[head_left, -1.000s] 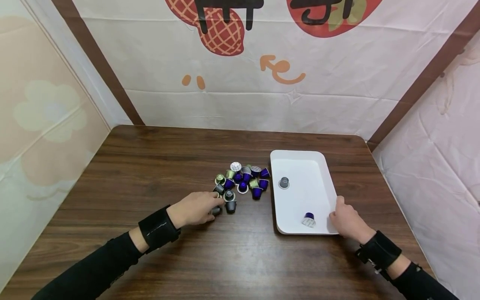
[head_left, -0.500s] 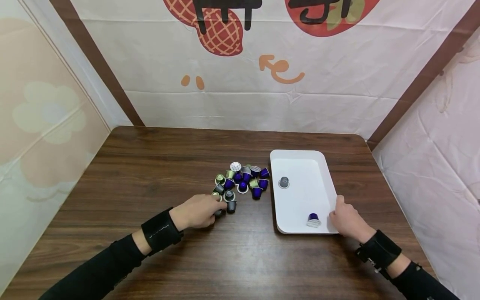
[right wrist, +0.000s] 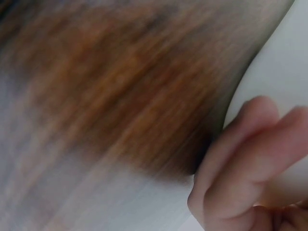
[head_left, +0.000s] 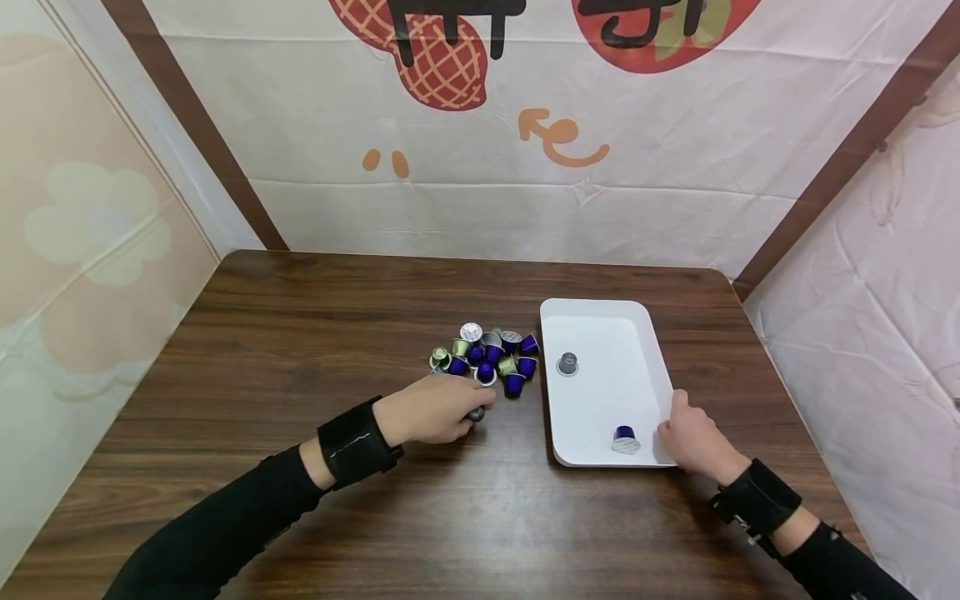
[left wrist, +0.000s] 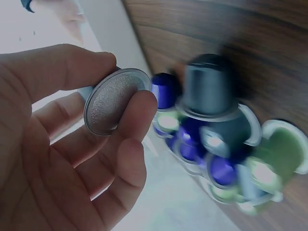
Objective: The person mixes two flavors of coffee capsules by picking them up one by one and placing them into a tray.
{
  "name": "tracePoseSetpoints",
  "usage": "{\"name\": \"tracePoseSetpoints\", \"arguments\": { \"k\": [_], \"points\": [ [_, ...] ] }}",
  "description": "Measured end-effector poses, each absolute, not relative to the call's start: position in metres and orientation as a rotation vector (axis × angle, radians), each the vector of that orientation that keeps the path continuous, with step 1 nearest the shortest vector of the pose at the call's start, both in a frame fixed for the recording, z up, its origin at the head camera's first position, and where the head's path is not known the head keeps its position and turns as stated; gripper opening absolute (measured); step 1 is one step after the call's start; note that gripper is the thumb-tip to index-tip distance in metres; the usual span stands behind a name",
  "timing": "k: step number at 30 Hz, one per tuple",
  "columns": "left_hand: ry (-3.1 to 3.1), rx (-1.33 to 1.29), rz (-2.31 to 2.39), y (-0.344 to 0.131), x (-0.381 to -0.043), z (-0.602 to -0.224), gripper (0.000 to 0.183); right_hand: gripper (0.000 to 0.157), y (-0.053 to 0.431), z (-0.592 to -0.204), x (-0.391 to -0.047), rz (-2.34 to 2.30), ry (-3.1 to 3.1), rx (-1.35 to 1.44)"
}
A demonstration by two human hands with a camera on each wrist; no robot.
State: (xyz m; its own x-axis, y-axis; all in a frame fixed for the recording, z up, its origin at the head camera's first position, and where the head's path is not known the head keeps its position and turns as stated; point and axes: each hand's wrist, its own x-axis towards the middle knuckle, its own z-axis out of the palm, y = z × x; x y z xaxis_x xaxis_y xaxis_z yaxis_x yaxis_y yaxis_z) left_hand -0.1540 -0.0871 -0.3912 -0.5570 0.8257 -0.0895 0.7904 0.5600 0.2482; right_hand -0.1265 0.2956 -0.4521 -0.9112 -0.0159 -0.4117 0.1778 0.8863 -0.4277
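White tray (head_left: 609,367), two capsules (head_left: 567,363) inside.

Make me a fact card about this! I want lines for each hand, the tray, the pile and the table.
Left hand: the hand pinches a pod, foil lid showing
Right hand: the hand holds the tray's right edge
Tray: white tray with two pods inside
Pods in tray: gray pod near the left edge; blue pod toward the near end
Pile: the pile has blue, green and gray pods, left of the tray
Table: brown table, wood-look top
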Motion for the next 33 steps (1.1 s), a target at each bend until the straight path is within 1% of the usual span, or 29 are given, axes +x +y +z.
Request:
{"name": "tracePoseSetpoints", "arguments": {
  "k": [5,7,12,19,33],
  "points": [
    [2.59,1.441,0.258,-0.066,-0.156,-0.384,0.023,0.046,0.296,-0.454,-0.128,-0.639,2.652,0.114],
    [2.582,1.452,0.229,-0.057,-0.156,-0.38,0.027,0.047,0.295,-0.454,-0.128,-0.642,2.648,0.119],
    [2.549,1.471,0.127,-0.034,-0.159,-0.372,0.03,0.047,0.294,-0.454,-0.127,-0.654,2.639,0.132],
    [2.492,1.488,0.127,-0.003,-0.167,-0.373,0.018,0.046,0.295,-0.453,-0.126,-0.652,2.648,0.128],
    [2.418,1.564,0.001,0.043,-0.17,-0.385,0.01,0.045,0.297,-0.456,-0.127,-0.652,2.663,0.119]
  ]
}}
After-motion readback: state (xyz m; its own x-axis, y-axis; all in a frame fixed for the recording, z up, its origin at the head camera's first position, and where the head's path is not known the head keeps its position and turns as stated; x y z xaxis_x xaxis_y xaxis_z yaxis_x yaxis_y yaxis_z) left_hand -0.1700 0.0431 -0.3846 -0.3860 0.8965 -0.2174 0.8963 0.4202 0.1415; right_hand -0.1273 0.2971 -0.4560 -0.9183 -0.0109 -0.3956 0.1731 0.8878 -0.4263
